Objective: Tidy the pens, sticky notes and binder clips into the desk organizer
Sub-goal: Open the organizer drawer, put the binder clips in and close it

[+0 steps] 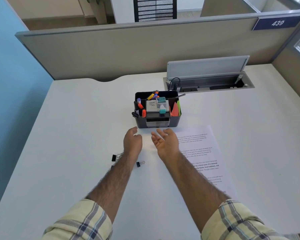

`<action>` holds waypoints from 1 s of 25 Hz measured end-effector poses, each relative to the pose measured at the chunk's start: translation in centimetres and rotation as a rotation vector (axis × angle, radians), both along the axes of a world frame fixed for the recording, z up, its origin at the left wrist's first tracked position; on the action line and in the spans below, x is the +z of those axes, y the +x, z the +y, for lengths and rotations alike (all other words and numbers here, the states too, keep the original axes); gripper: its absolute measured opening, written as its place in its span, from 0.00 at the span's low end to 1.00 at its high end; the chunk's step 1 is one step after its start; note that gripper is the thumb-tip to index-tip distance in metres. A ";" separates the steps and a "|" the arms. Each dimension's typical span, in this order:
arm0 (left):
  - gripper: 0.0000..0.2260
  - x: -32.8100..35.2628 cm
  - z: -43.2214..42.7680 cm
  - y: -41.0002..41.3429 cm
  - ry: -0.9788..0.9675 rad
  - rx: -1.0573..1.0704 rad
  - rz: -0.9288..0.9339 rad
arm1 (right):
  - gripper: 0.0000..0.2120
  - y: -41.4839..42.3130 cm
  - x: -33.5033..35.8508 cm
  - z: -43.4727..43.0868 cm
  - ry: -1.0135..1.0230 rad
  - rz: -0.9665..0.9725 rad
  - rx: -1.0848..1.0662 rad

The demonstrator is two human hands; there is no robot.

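Both hands empty: left hand [133, 142] loosely curled, right hand [165, 142] open palm-up, near organizer [175, 121]; binder clips [140, 164] left, awaiting pickup.

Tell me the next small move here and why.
Probably bring the left hand back to pick up the binder clip lying by that forearm. Both hands are empty, the right hand open palm up, and the organizer already holds pens and sticky notes, while clips remain loose on the desk.
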State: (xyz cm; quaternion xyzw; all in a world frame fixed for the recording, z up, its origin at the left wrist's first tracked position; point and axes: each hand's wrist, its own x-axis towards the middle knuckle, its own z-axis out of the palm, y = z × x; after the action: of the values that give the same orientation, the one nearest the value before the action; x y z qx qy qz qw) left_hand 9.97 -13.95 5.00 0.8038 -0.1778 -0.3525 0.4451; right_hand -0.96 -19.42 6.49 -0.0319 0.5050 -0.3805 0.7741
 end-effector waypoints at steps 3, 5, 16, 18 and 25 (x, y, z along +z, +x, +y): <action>0.24 -0.1 0.2 -1.5 -0.050 -0.018 -0.012 | 0.21 -0.4 -0.3 -0.4 -0.206 0.408 0.101; 0.26 0.2 -0.2 -2.2 -0.073 -0.050 -0.016 | 0.27 -0.6 -0.5 -0.6 -0.411 0.609 0.218; 0.30 1.0 -0.5 -3.7 -0.085 -0.121 -0.045 | 0.29 -2.3 -0.4 0.1 -0.618 0.752 0.466; 0.30 1.1 0.0 -4.1 -0.094 -0.116 -0.036 | 0.28 -2.6 -0.5 0.5 -0.622 0.752 0.468; 0.29 1.1 1.3 -4.8 -0.101 -0.109 -0.017 | 0.28 -3.4 -0.7 1.4 -0.613 0.754 0.465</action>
State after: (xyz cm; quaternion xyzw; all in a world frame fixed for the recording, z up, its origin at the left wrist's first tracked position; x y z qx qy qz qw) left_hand 5.14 -12.62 6.14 0.7722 -0.2427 -0.3600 0.4638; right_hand -4.32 -17.98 5.84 -0.5017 0.5934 -0.2909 0.5581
